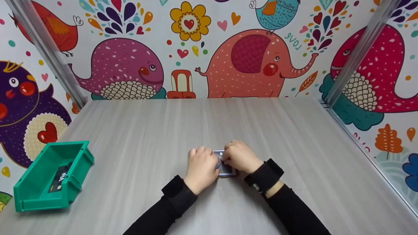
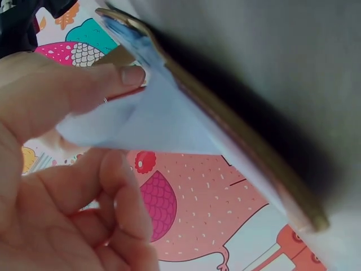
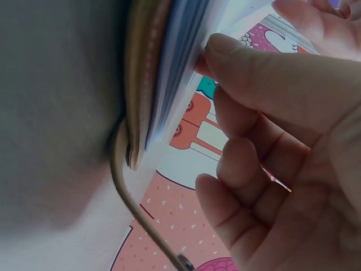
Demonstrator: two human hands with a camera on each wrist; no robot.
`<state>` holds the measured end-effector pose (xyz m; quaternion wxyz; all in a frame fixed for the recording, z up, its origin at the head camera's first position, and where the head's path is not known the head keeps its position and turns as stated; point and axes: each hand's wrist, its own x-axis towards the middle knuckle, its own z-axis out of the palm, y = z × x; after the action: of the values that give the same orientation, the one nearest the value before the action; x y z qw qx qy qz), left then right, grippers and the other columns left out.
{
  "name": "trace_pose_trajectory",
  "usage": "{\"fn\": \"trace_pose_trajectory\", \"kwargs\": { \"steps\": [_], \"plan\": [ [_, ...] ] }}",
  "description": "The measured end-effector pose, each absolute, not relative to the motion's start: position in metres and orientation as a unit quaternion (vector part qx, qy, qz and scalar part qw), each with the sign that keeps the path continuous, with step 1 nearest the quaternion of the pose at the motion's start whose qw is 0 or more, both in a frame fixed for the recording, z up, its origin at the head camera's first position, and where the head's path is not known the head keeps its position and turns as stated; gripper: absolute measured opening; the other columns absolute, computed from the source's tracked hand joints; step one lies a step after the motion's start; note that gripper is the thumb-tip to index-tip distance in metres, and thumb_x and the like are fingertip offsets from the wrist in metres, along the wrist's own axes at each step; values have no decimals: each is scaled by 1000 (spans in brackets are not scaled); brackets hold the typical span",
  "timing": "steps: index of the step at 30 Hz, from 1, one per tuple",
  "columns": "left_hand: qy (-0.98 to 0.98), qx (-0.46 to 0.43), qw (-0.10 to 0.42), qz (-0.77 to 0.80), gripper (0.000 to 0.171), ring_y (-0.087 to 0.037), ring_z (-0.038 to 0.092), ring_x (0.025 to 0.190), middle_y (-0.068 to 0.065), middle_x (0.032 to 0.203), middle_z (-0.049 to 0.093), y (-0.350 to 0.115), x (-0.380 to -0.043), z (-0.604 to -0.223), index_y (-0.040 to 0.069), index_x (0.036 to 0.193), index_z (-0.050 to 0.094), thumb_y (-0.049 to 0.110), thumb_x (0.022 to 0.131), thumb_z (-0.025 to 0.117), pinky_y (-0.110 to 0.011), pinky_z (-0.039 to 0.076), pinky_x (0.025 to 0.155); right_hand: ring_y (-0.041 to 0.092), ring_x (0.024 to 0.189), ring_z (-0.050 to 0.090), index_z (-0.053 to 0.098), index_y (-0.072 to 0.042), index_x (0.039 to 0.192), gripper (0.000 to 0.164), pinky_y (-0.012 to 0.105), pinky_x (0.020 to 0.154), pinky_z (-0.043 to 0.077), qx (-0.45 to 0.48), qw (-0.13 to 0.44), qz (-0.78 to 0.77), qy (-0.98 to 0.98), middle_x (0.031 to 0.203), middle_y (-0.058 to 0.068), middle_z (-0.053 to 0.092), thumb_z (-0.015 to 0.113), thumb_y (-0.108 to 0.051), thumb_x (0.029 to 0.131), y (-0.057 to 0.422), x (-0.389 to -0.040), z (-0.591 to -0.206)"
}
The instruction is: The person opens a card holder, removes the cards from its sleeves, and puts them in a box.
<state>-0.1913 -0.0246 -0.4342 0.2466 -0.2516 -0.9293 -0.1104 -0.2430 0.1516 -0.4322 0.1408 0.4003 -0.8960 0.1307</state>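
A small card holder (image 1: 226,171) with clear plastic sleeves lies spread on the table below both hands. Its brown cover (image 2: 237,127) shows edge-on in the left wrist view, with a translucent sleeve (image 2: 169,121) raised from it. My left hand (image 1: 201,165) pinches that sleeve between thumb and fingers. From the other side, my right hand (image 1: 242,157) pinches at the sleeves with thumb and index finger, the other fingers curled. Stacked sleeves (image 3: 179,68) and a brown strap (image 3: 131,197) with a snap appear in the right wrist view. Whether a card is between the right fingertips is hidden.
A green plastic bin (image 1: 42,204) stands at the table's left side. A black card (image 1: 59,178) marked VIP lies inside it. The wood-grain table (image 1: 147,130) reaches back to a wall (image 1: 183,58) printed with cartoon animals; metal posts stand at both back corners.
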Motion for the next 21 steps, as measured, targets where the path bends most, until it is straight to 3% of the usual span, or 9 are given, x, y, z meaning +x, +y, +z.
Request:
{"fn": "trace_pose_trajectory", "kwargs": {
  "steps": [8,21],
  "plan": [
    [-926,-236,262,-133,32,-19,44,63,2,63,51,-25,-194,-436,17,52,46,6,67,73,-36,29,64,21,66,53,80,-14,75,14,34,62,45,402,141,129,-896,69,-1,59,87,-4,67,151,-242,-431],
    [-932,-219,248,-144,35,-19,42,61,2,62,49,-26,-193,-434,18,51,45,10,67,75,-35,29,64,20,66,52,80,-13,76,14,34,63,44,403,133,134,-896,70,-1,60,86,-3,67,151,-243,-432]
  ]
}}
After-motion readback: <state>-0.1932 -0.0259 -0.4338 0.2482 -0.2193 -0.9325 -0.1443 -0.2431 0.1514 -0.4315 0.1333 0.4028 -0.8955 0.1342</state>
